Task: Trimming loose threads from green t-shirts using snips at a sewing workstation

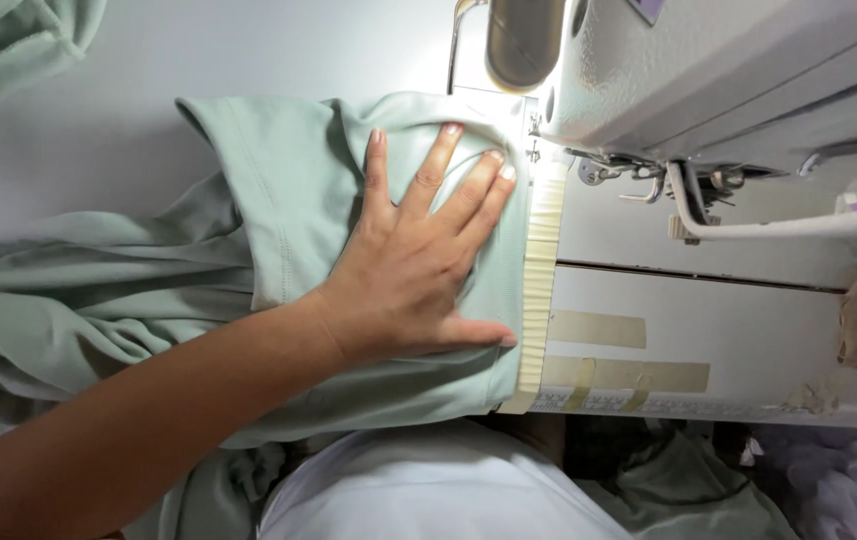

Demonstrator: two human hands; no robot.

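My left hand [419, 255] lies flat, fingers spread, on a pale green garment [289, 200] spread over the sewing table. Its fingertips reach close to the presser foot and needle area [534, 150] of a white sewing machine [729, 70]. The fabric's right edge runs along a cream ribbed guide strip [541, 270] taped to the machine bed. More of the green cloth bunches at the left under my forearm. My right hand is out of view.
The white machine bed [689, 300] carries strips of beige tape [599, 328] and a printed ruler along its front edge. More green fabric lies at the top left [9, 45] and below the table [679, 490]. A white cloth [429, 490] covers my lap.
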